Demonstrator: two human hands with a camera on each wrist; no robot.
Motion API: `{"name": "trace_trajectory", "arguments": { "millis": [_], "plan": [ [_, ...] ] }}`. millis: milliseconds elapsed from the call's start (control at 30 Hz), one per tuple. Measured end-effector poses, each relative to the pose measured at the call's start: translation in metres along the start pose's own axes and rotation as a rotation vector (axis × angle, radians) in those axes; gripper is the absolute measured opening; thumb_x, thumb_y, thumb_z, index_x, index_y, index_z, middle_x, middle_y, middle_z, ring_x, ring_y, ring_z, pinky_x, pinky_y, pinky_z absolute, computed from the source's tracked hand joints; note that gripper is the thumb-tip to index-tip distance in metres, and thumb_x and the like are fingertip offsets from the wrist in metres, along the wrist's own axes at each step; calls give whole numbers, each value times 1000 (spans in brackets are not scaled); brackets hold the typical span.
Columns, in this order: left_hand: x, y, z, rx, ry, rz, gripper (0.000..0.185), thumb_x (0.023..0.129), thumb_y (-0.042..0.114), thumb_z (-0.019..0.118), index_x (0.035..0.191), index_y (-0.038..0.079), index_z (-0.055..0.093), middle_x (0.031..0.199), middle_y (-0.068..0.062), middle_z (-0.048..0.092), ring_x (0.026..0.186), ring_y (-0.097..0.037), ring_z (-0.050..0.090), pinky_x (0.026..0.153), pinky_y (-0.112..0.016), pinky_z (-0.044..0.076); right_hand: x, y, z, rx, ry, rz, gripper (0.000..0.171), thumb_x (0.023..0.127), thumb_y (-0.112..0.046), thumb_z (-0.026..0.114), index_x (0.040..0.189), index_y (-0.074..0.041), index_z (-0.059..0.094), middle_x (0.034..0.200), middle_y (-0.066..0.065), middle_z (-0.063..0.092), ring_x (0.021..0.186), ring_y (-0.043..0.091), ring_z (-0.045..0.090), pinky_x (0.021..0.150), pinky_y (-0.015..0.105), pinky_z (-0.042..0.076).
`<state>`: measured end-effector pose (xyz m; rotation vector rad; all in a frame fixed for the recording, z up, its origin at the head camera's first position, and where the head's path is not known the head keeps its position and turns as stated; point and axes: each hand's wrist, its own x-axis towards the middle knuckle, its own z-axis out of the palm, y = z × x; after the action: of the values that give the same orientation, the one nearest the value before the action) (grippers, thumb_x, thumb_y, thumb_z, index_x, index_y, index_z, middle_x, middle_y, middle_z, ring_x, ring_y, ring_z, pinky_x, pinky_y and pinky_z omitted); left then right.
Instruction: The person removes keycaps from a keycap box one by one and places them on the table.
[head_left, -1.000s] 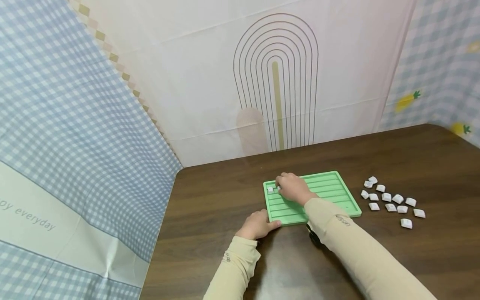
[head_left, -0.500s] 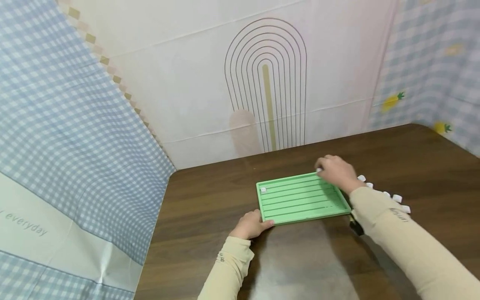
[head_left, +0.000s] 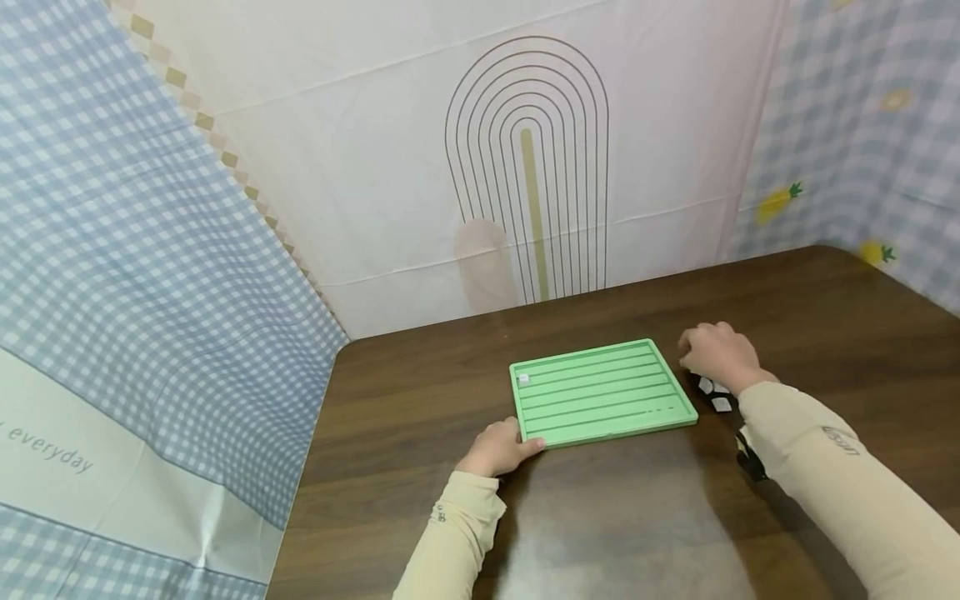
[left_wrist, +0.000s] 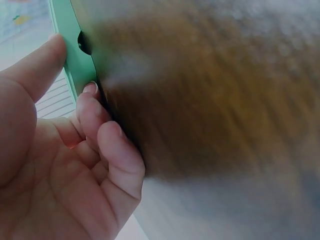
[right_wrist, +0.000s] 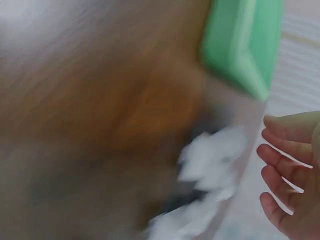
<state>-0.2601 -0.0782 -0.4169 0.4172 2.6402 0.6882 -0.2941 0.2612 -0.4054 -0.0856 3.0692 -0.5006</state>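
A light green ridged tray point(head_left: 600, 392) lies on the table, with one white keycap point(head_left: 523, 379) at its upper left corner. My left hand point(head_left: 493, 450) holds the tray's near left corner, thumb on the rim. In the left wrist view, the fingers point(left_wrist: 120, 150) curl against the tray's outer side. Beyond the tray's right edge, my right hand point(head_left: 720, 354) hovers above loose white keycaps point(head_left: 722, 404), hiding many of them. The right wrist view shows its fingers point(right_wrist: 282, 165) loosely bent, thumb near the index finger, with nothing visible between them. The keycaps point(right_wrist: 212, 160) are blurred there.
The dark wooden table point(head_left: 420, 383) meets a white cloth backdrop point(head_left: 390, 192) with an arch print. A blue checked curtain point(head_left: 135, 217) hangs at the left, and another checked cloth point(head_left: 885, 158) at the right.
My right hand has moved from the tray's upper left rightward, past its far right corner, to the loose keycaps. A white piece at its fingertips earlier no longer shows. The left hand stays on the tray.
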Motion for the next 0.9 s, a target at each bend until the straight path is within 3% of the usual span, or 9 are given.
{"name": "trace_trajectory", "arguments": {
  "millis": [200,400,533,667,900],
  "plan": [
    [1,-3,-3,-1,1,-13,35,90,39,57,82,6,49,69,-4,44,60,-18,42,56,-31,33,26,-56,3,0,41,-113,29,87,-17,58,113,-4,62,116,20,59,109,43,48,80,56,43],
    [3,-4,0,10,-9,-25,36,90,41,56,85,6,50,72,-4,48,61,-18,45,57,-31,35,45,-124,28,67,-45,-157,31,88,-20,61,115,-6,60,115,15,61,106,34,56,83,50,47],
    [4,-4,2,18,-4,-31,37,90,42,57,87,5,51,74,-5,50,62,-19,46,57,-32,36,53,-157,52,73,-85,-235,35,87,-21,61,118,-6,58,117,14,60,109,32,56,86,47,47],
    [6,-4,2,42,6,-26,39,90,43,56,92,4,54,79,-6,55,67,-20,50,61,-33,40,58,-176,70,-4,-63,-282,29,88,-19,61,115,-8,61,113,11,61,106,30,57,81,44,49],
    [6,-1,3,40,17,-18,36,89,42,57,87,6,53,74,-5,53,65,-20,49,60,-33,39,59,-179,79,-106,-10,-300,19,87,-17,63,105,-10,65,102,6,62,96,25,58,76,38,51]
  ]
}}
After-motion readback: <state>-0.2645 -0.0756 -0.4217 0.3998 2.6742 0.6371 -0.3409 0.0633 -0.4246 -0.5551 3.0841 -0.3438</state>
